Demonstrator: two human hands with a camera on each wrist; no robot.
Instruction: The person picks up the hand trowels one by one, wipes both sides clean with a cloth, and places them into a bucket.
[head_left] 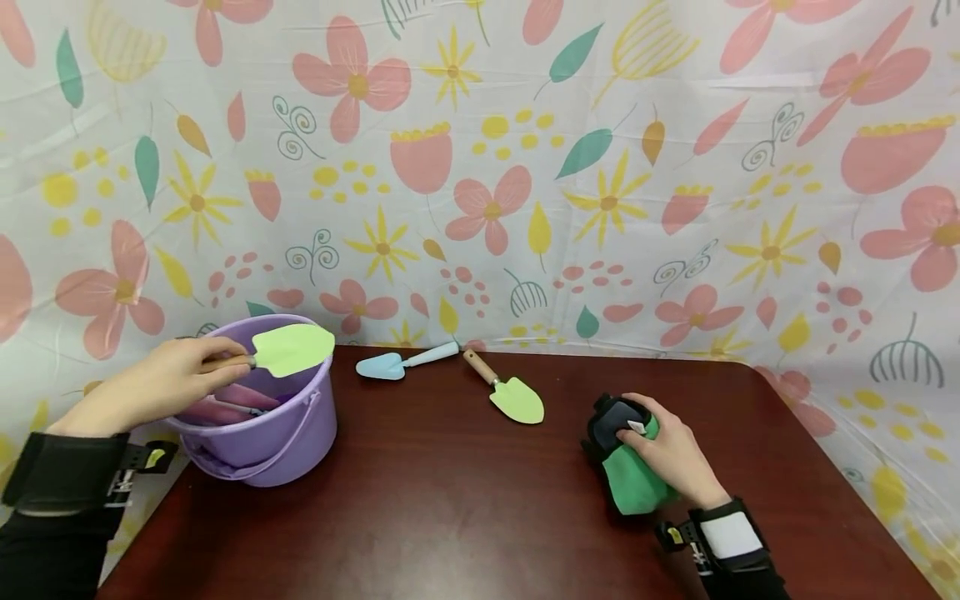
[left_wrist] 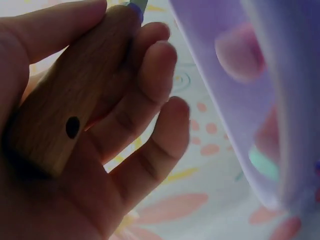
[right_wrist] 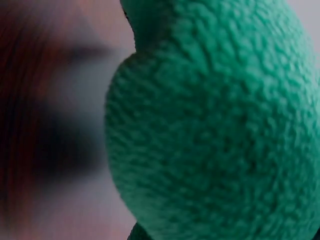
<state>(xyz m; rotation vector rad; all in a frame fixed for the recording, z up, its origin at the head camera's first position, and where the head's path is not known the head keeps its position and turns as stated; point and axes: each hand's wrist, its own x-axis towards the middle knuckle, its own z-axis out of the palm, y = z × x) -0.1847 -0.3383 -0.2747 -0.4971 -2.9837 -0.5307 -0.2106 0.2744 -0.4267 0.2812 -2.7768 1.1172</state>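
My left hand (head_left: 161, 379) grips the wooden handle (left_wrist: 65, 107) of a light green trowel (head_left: 288, 350), its blade held over the purple bucket (head_left: 258, 446) at the table's left. Pink tools lie inside the bucket. My right hand (head_left: 671, 450) rests on a folded green and black glove bundle (head_left: 626, 479) on the dark red table (head_left: 450, 517), fingers curled over its top. In the right wrist view the green textured fabric (right_wrist: 215, 130) fills the frame.
A light blue trowel (head_left: 401, 362) with a white handle and a second green trowel (head_left: 510, 392) with a wooden handle lie at the back middle of the table. A floral cloth (head_left: 480, 167) hangs behind and drapes off the sides.
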